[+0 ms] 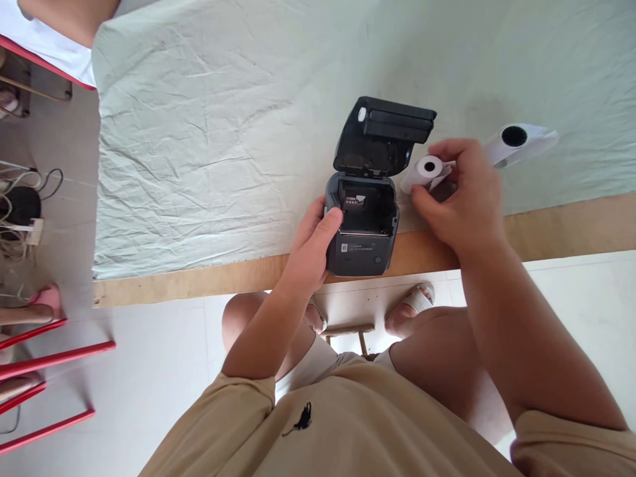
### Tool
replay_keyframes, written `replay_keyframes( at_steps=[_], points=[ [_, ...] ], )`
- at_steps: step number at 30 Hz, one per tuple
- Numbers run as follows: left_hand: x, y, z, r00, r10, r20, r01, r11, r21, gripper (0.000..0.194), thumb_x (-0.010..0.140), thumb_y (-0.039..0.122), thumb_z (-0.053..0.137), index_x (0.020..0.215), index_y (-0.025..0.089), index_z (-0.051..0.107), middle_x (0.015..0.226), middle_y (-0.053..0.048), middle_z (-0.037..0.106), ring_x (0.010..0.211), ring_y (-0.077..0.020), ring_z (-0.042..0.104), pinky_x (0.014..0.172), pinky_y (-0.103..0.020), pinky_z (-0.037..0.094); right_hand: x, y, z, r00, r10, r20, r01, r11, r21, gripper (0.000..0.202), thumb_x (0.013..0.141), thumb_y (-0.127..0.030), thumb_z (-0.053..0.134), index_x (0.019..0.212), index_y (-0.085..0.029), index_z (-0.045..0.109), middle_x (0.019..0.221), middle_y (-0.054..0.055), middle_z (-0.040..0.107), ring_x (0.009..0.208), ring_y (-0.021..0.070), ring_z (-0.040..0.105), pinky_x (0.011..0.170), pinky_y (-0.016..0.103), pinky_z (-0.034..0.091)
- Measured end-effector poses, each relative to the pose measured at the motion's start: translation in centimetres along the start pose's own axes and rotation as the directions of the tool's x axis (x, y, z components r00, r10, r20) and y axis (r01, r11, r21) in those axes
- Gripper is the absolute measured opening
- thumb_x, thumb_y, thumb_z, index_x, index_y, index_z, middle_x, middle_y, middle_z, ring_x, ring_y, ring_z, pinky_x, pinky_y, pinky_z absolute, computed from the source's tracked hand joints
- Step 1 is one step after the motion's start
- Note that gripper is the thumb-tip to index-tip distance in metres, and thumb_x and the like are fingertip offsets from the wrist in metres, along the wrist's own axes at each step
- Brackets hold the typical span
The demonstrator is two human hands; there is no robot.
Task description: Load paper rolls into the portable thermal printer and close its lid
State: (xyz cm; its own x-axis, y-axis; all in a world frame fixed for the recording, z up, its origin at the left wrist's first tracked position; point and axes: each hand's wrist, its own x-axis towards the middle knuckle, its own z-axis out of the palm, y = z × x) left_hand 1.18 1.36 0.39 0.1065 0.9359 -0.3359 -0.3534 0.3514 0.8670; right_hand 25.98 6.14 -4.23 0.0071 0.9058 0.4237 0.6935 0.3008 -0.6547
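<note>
A small black label printer point(362, 248) is at the table's front edge, its lid point(385, 136) swung up and its paper bay exposed. My left hand point(315, 242) grips the printer's left side, thumb on the rim of the bay. Just right of the printer, my right hand point(464, 199) has its thumb and fingers closed around a small white paper roll point(422, 172), whose loose end sticks out toward the palm. Beyond that hand, a second white paper roll point(534, 142) with a dark core shows a loose tail; the hand partly covers it.
A pale green wrinkled cloth point(209, 146) covers the table, with a bare wooden strip point(199, 278) along the front edge. Another person's arm point(74, 16) rests at the top left. Cables point(17, 218) and red metal legs point(59, 358) are on the left by the floor.
</note>
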Motion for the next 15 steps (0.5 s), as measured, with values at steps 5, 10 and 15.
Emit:
replay_keyframes(
  at_steps=[5, 10, 15],
  points=[
    [-0.1, 0.1, 0.1, 1.000, -0.018, 0.002, 0.019, 1.000, -0.011, 0.049, 0.090, 0.066, 0.086, 0.115, 0.025, 0.076, 0.104, -0.005, 0.088, 0.121, -0.0315, 0.084, 0.095, -0.042, 0.073, -0.1, -2.5, -1.2, 0.980, -0.086, -0.178, 0.110, 0.985, 0.130, 0.044, 0.094, -0.028, 0.076, 0.136, -0.036, 0.070, 0.122, 0.006, 0.077, 0.102, 0.0286, 0.076, 0.088, 0.049, 0.063],
    [0.1, 0.1, 0.1, 0.999, -0.015, 0.029, 0.015, 1.000, 0.006, 0.057, 0.088, 0.062, 0.090, 0.125, 0.024, 0.071, 0.108, -0.005, 0.088, 0.107, -0.0301, 0.087, 0.084, -0.040, 0.072, -0.4, -7.7, -1.7, 0.929, -0.312, -0.201, 0.345, 0.924, 0.162, 0.039, 0.092, -0.020, 0.076, 0.128, -0.034, 0.068, 0.113, 0.002, 0.083, 0.097, 0.0253, 0.082, 0.078, 0.041, 0.064],
    [0.0, 0.2, -0.2, 0.997, 0.006, 0.078, -0.010, 0.999, 0.053, 0.061, 0.089, 0.061, 0.088, 0.133, 0.022, 0.070, 0.118, -0.009, 0.087, 0.107, -0.0312, 0.086, 0.086, -0.041, 0.070, -0.5, -8.6, -0.4, 0.904, -0.424, -0.048, 0.421, 0.905, -0.058, 0.024, 0.093, -0.011, 0.073, 0.108, -0.029, 0.067, 0.109, 0.000, 0.090, 0.089, 0.0238, 0.086, 0.077, 0.042, 0.063]
  ],
)
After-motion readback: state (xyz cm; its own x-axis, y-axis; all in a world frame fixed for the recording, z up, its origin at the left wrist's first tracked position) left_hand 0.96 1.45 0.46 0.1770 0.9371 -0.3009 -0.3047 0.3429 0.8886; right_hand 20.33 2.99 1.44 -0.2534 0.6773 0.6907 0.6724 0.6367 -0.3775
